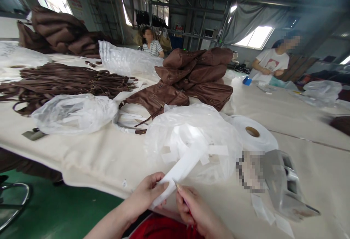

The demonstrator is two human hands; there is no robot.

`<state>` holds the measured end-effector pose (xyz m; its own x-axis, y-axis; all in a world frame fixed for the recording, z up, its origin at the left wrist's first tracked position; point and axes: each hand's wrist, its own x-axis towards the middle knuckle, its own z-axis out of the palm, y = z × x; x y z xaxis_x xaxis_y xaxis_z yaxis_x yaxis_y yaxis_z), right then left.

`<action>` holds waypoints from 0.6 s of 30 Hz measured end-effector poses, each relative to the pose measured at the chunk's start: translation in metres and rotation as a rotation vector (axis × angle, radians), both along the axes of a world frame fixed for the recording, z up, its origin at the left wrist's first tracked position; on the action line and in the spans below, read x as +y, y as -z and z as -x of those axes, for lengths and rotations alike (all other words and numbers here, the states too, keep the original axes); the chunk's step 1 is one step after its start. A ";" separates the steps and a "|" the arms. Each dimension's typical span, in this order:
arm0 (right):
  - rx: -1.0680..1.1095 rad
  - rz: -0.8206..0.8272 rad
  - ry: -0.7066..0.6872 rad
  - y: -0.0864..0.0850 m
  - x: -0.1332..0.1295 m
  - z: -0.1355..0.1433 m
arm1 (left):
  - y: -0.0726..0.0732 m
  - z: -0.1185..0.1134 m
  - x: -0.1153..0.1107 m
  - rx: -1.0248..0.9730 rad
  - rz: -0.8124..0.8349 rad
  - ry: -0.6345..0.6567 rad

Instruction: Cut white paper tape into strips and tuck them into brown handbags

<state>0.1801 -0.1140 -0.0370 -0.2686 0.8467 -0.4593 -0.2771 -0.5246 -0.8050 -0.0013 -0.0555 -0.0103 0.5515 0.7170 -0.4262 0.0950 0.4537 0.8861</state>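
My left hand (147, 191) pinches the near end of a white strip (188, 162), thumb on top. The strip slants up and away over a crumpled clear plastic bag (224, 122), in which more white strip and cut white pieces lie. My right hand (195, 206) is closed around a small pointed blade with a reddish handle, mostly hidden by the fingers. Its tip touches the strip's right edge, close to my left thumb. Beyond the plastic bag lies a brown handbag (161, 96), with several more brown bags piled behind it.
At right stand a white roll (264, 137) and a grey tape dispenser (284, 184). Brown straps (68, 80) and another plastic bag (76, 115) cover the left of the table (104, 158). Two people are across the table: one person (270, 62) stands at right, another (151, 43) farther back.
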 end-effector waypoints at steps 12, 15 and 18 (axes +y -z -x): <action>-0.006 0.100 -0.007 -0.009 -0.003 -0.001 | 0.002 0.002 -0.001 0.012 -0.024 -0.056; -0.004 0.082 -0.016 -0.009 -0.007 -0.001 | 0.001 0.002 -0.001 0.019 -0.021 -0.068; -0.005 0.078 -0.028 -0.008 -0.008 0.000 | 0.001 0.001 -0.001 0.031 -0.037 -0.048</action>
